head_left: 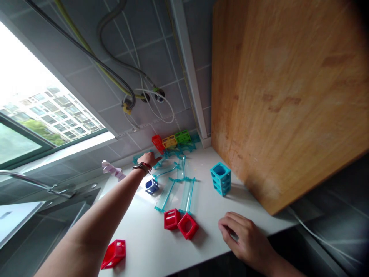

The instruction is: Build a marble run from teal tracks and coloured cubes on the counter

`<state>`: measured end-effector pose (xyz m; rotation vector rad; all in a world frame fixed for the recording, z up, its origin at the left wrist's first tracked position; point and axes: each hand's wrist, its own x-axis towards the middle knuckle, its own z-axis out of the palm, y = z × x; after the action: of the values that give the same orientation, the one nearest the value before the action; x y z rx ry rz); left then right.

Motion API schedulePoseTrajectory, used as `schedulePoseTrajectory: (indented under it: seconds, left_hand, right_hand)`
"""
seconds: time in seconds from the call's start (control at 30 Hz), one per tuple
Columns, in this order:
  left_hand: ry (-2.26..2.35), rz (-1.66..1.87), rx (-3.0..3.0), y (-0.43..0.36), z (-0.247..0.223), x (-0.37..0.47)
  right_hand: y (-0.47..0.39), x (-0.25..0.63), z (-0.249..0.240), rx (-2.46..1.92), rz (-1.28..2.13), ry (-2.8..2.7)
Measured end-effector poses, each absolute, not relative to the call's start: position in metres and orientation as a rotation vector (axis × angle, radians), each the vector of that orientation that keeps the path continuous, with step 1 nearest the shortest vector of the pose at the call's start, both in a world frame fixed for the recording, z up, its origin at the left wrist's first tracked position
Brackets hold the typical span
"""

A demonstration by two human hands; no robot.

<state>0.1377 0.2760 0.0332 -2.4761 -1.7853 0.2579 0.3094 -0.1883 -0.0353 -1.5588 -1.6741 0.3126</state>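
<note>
My left hand (pixel 148 158) reaches to the back of the counter, over clear teal track pieces (pixel 170 154). Its thumb points right; the other fingers are mostly hidden, so a grip cannot be made out. Near its wrist sits a dark blue cube frame (pixel 151 186). My right hand (pixel 240 234) hovers by the front edge with curled fingers and nothing visible in them. Beyond it stands a stack of light blue cube frames (pixel 221 179). Two red cube frames (pixel 172 219) touch the near ends of straight clear tracks (pixel 188 196). Another red cube frame (pixel 114 254) lies by my left forearm.
Red, yellow (pixel 170 142) and green cube frames (pixel 183 136) line the back wall. A large wooden board (pixel 285 96) stands upright on the right. At left are a pale purple folded object (pixel 112 170), a faucet (pixel 62 192) and a sink. Hoses and cables hang above.
</note>
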Motion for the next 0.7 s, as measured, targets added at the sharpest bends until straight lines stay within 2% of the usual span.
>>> schedulePoseTrajectory:
  seconds: [0.17, 0.33, 0.7]
  left_hand:
    - [-1.718, 0.124, -2.486, 0.273, 0.037, 0.14]
    - [-1.451, -0.051, -2.619, 0.263, 0.041, 0.157]
    - [-0.973, -0.054, -2.902, 0.254, 0.034, 0.219]
  right_hand:
    - [-0.188, 0.309, -0.037, -1.553, 0.334, -1.669]
    - [-0.189, 0.309, -0.037, -1.563, 0.344, -1.67]
    - [-0.189, 0.308, -0.037, -1.566, 0.36, -1.653]
